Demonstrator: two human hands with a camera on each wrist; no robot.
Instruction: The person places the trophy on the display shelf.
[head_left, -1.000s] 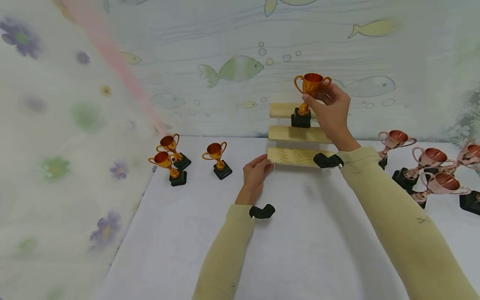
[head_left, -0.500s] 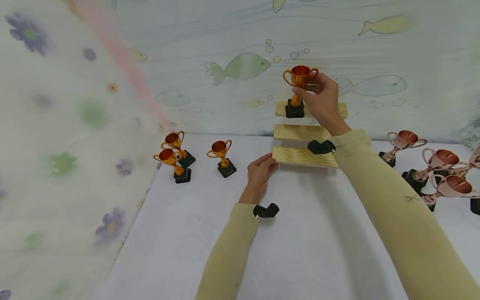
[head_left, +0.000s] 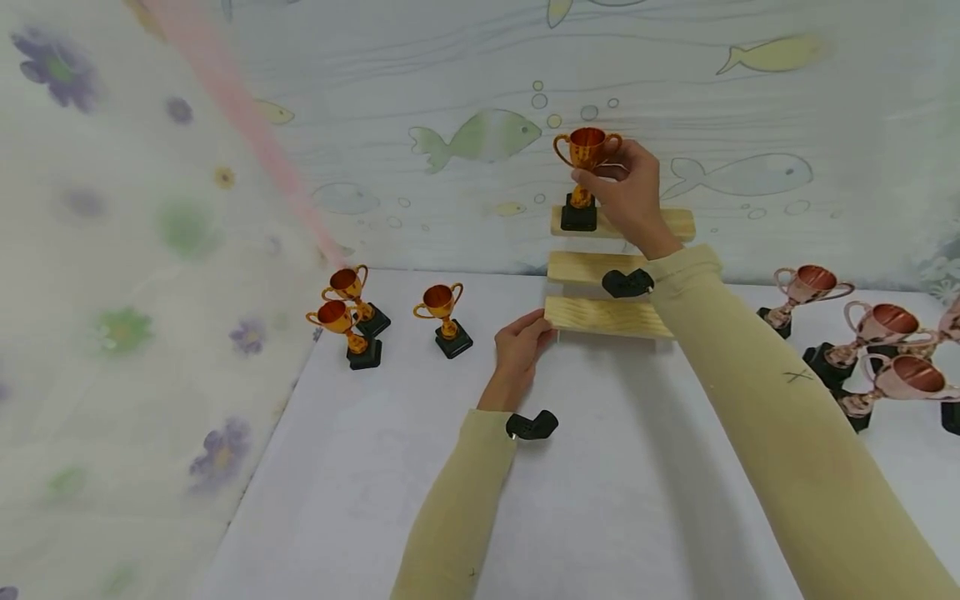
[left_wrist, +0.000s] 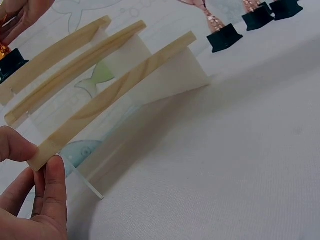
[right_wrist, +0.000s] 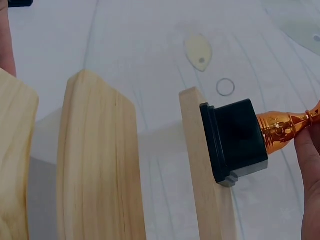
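Surface: your white cloth-covered surface [head_left: 615, 467] carries everything.
Stand: your three-step stand of pale wooden planks [head_left: 607, 317] sits toward the back.
Right hand: your right hand [head_left: 630, 196] pinches the shiny orange-gold trophy cup with the black base [head_left: 582, 175].
Left hand: your left hand [head_left: 519, 350] grips the lowest plank's left end between thumb and fingers.
Trophy: its base rests on the top plank's left end.

We see only part of the pink cups [head_left: 885, 346] at the right edge. In the right wrist view, the gold cup [right_wrist: 287, 129] is cut off.
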